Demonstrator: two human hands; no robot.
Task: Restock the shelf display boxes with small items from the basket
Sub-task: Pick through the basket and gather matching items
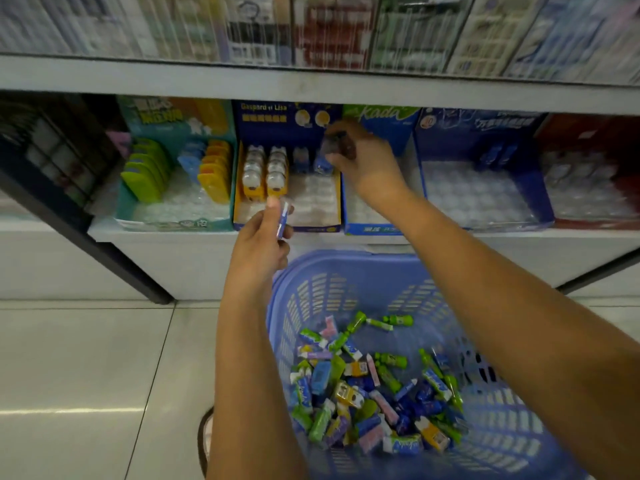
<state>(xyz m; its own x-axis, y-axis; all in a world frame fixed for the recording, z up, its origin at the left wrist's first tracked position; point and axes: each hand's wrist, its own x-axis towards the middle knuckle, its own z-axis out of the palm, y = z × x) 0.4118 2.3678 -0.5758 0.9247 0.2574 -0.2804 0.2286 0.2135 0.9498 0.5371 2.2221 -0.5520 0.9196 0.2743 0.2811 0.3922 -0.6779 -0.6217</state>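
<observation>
Head view is showing the right hand (362, 159) reaching into the back of the navy cardboard display box (266, 128), its fingers curling round a small blurred blue item (322, 164) above the clear dimpled plastic tray (311, 200). The left hand (261, 242) is pinching a flat blue-and-white item (283, 220) upright just before the box's front edge. Below, the slatted blue plastic basket (346, 263) is holding a loose heap of small green, blue and pink items (374, 393).
</observation>
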